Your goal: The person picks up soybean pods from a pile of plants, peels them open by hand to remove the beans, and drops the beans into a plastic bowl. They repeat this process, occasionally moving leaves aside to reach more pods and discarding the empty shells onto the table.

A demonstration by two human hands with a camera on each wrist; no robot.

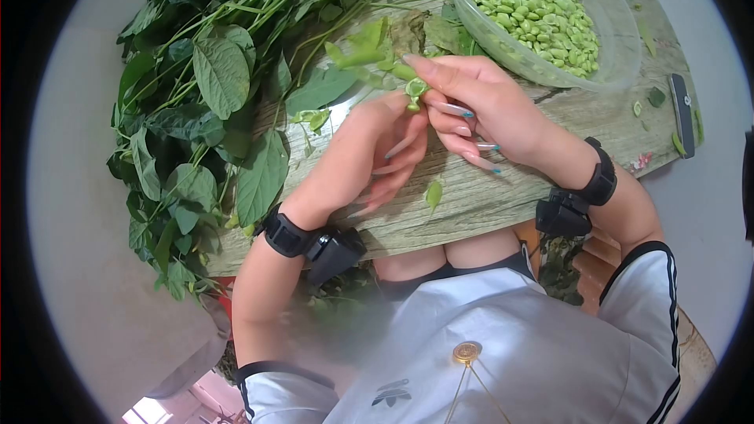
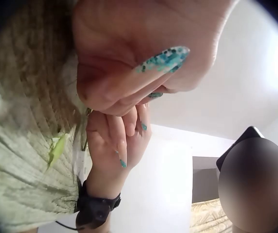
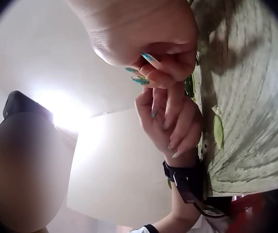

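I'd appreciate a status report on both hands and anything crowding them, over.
Left hand, right hand: pinching one green pod together. Leafy stems piled left. Bean bowl beyond.

The far edge of the plastic bowl [image 1: 620, 39] and the leafy stems [image 1: 263, 12] are cut off. Fingers of the left hand [image 1: 365, 145] and right hand [image 1: 495, 106] partly hide the pod [image 1: 415, 89].

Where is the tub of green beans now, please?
In the head view, the tub sits at the upper right of the table, beyond the right hand.
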